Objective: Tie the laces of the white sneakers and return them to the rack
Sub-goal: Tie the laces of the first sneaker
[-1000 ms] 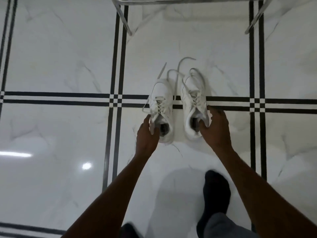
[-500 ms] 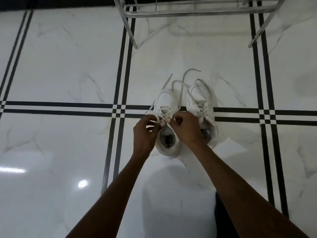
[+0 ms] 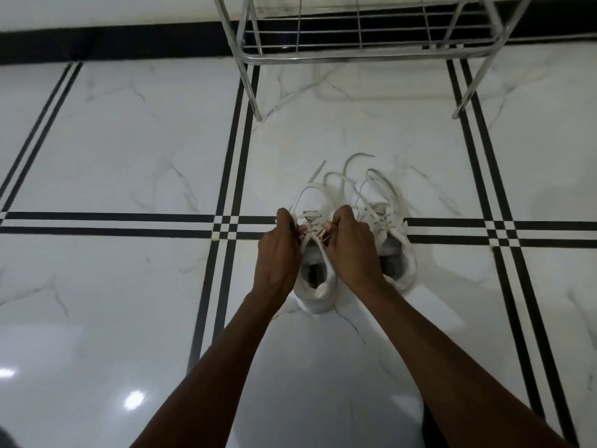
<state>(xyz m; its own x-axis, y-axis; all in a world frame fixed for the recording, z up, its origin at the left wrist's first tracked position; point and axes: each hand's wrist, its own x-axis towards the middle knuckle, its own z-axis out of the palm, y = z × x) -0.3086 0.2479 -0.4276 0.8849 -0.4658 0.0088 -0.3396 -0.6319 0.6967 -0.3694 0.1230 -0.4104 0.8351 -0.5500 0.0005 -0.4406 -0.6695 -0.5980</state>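
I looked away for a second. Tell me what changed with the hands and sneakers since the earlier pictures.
Both hands left the heel openings and came together over the left sneaker. The left hand and right hand now pinch its laces. The right sneaker, its loose laces and the rack stayed where they were.

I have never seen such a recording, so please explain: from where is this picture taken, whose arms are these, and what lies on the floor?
A camera worn on a person's head looks down, so the two arms are that person's own. The left hand and right hand each pinch a lace of the left sneaker. The right sneaker stands touching beside it, its laces loose on the tiled floor. Beyond stands a metal shoe rack; its visible shelf holds nothing.
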